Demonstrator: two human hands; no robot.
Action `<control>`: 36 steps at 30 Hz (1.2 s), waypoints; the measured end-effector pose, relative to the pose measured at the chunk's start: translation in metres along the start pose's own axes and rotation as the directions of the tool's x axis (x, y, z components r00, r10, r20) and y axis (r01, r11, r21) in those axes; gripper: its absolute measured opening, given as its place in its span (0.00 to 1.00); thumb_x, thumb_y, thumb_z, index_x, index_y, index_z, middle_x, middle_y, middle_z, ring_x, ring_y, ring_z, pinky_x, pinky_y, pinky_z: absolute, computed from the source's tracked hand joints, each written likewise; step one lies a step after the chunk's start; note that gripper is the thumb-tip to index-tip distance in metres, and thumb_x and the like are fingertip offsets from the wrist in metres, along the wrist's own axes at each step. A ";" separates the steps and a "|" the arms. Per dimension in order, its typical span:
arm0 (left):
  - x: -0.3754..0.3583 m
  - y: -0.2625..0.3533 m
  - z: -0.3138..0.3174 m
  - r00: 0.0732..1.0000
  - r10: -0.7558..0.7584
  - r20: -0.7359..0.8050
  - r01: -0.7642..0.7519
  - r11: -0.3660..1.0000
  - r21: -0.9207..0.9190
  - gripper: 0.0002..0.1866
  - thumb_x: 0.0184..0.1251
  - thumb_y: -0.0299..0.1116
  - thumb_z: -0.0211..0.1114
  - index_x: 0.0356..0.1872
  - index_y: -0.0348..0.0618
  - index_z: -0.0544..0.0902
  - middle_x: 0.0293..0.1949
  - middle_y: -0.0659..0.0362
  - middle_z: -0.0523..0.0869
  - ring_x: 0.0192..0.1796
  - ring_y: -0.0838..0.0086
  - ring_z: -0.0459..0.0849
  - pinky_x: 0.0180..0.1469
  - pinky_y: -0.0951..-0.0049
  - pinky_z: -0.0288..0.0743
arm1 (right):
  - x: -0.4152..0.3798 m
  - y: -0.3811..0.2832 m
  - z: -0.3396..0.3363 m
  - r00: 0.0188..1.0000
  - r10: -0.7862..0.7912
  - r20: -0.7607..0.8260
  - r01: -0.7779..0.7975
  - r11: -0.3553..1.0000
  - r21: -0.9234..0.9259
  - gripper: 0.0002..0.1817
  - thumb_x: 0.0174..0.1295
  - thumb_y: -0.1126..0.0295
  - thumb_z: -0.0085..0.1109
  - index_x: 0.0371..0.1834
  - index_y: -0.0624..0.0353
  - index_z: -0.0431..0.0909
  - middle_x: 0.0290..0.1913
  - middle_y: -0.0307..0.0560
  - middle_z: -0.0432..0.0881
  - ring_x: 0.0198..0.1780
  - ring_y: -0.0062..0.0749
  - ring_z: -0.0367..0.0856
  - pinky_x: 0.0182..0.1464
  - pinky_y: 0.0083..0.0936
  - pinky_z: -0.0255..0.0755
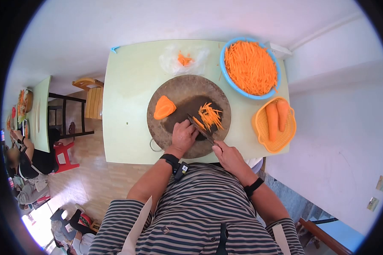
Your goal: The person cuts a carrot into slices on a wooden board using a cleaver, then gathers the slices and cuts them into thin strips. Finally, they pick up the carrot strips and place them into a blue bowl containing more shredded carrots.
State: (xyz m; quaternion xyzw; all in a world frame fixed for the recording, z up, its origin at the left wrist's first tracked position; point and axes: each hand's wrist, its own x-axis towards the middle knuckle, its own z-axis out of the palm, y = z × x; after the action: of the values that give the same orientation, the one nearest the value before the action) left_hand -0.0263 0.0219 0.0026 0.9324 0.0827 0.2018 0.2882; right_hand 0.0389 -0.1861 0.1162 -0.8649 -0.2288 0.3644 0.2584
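Note:
My right hand grips the handle of a knife, whose dark blade slants up and left across a round chopping board. Close against the blade, my left hand is closed with its fingers curled, over a piece of carrot that they mostly hide. Thin carrot strips lie loose on the board just right of the blade. A stack of flat carrot slices rests on the board's left side, apart from both hands.
A blue basin heaped with shredded carrot stands back right on the pale table. Below it, a yellow basket holds two whole carrots. Carrot scraps lie on a plastic bag. Other people sit at left, near a red stool.

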 end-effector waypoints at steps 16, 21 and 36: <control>-0.002 0.001 0.001 1.000 -0.021 -0.016 0.020 1.000 -0.015 0.09 0.51 0.30 0.75 0.34 0.48 0.85 0.33 0.62 0.79 0.36 0.64 0.80 0.40 0.64 0.69 | -0.020 0.016 -0.001 0.999 -0.042 -0.020 0.045 0.987 0.155 0.23 0.78 0.53 0.48 0.63 0.60 0.77 0.47 0.69 0.86 0.51 0.65 0.85 0.54 0.46 0.78; -0.001 0.000 0.000 1.000 0.005 -0.014 -0.005 1.000 -0.031 0.09 0.51 0.30 0.75 0.34 0.48 0.85 0.33 0.61 0.79 0.37 0.63 0.80 0.39 0.64 0.68 | -0.018 0.011 -0.008 1.000 -0.020 0.009 0.019 0.995 0.099 0.23 0.78 0.52 0.49 0.62 0.59 0.78 0.45 0.69 0.86 0.49 0.67 0.84 0.53 0.49 0.78; 0.002 0.006 -0.001 0.997 -0.024 -0.067 0.020 0.997 -0.068 0.08 0.52 0.29 0.74 0.34 0.48 0.86 0.34 0.62 0.82 0.38 0.65 0.82 0.40 0.64 0.69 | -0.012 0.017 -0.006 0.999 -0.033 -0.039 0.040 0.982 0.182 0.23 0.78 0.54 0.49 0.62 0.60 0.77 0.45 0.68 0.86 0.49 0.66 0.85 0.52 0.45 0.79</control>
State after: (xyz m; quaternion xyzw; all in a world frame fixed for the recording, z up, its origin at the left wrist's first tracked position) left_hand -0.0249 0.0175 0.0071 0.9137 0.0958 0.2330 0.3188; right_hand 0.0396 -0.2076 0.1157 -0.8396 -0.2055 0.3636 0.3474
